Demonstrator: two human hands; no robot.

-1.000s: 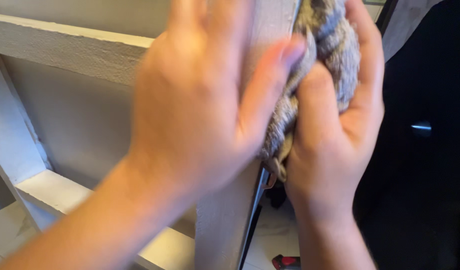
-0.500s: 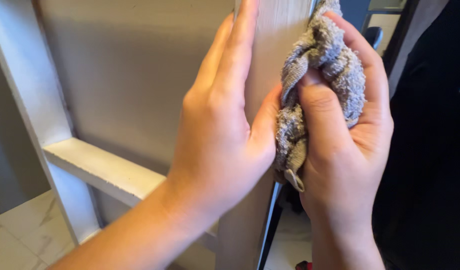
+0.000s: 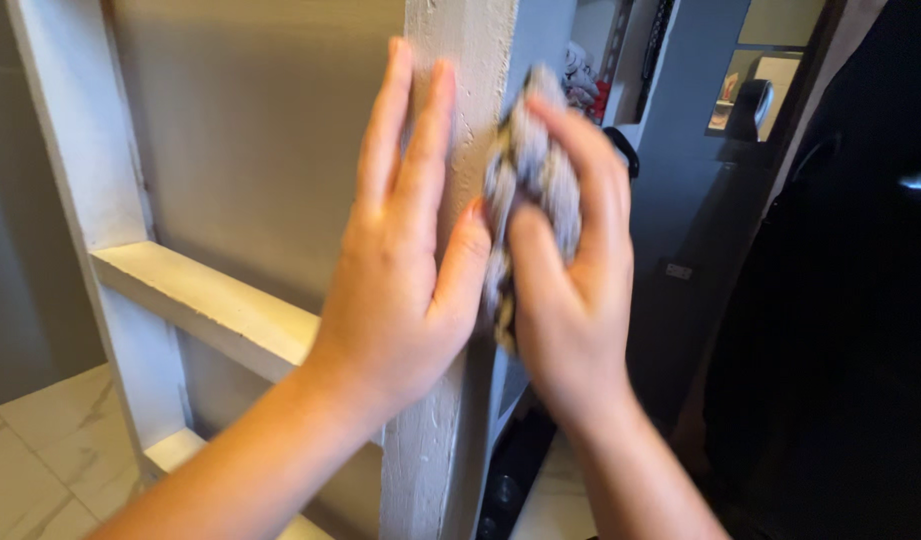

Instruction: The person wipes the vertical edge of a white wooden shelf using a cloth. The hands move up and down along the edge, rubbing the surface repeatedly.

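Observation:
My left hand [image 3: 405, 270] lies flat against the front face of a white-painted upright post [image 3: 465, 60], fingers straight and pointing up, thumb hooked round its right edge. My right hand [image 3: 570, 270] is closed around a bunched grey terry cloth [image 3: 525, 160] and presses it against the post's right side, just beside my left thumb. Motion blurs both the cloth and the right hand.
White horizontal rungs [image 3: 210, 305] join the post to a second white upright [image 3: 75, 150] at the left, with a grey wall behind. Pale marble floor tiles [image 3: 40, 460] lie below. A dark door or panel [image 3: 850, 330] fills the right side.
The view has pulled back and both hands now sit lower on the post. The right hand with the cloth has slid down and left along the post's right side.

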